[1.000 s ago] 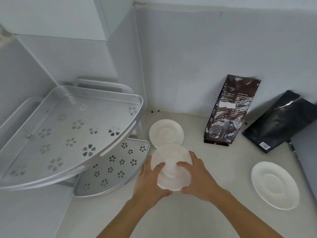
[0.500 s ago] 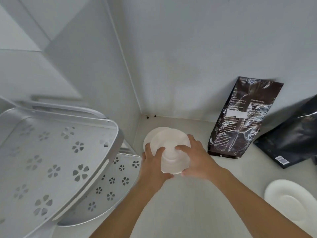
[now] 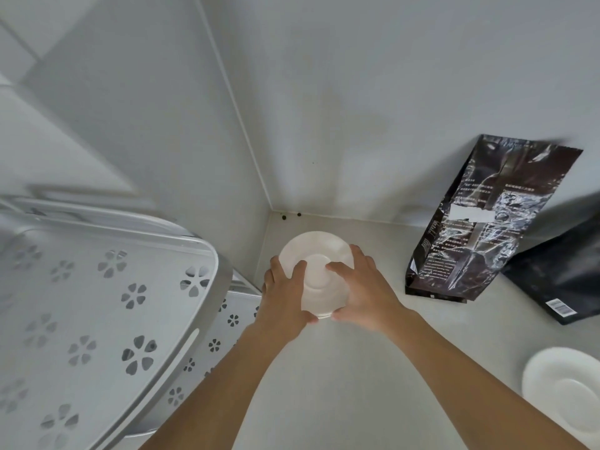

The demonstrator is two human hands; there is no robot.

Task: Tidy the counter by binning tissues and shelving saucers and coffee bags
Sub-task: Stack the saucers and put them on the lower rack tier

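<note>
**A:** From the head camera, what are your hands doing?

**B:** Your left hand (image 3: 285, 293) and right hand (image 3: 363, 290) both clasp the held saucer (image 3: 319, 284), one on each side, thumbs lying over its top face and fingers curled under the rim. It sits tilted, its far edge overlapping a second saucer (image 3: 311, 246) that lies on the counter (image 3: 341, 384) near the wall corner. Whether the two saucers touch, you cannot tell from here.

**A:** And the other things you are tidying?

**B:** A third saucer (image 3: 565, 391) lies flat at the right edge of the counter, well apart from your hands. The brown coffee bag (image 3: 487, 222) stands leaning against the back wall to the right of the saucers; the black coffee bag (image 3: 565, 274) lies tilted just beside it, further right.

**A:** The shelf?

**B:** The metal corner shelf (image 3: 97, 303) is on your left, its upper tier bare, the lower tier (image 3: 233, 316) just beside your left hand.
</note>
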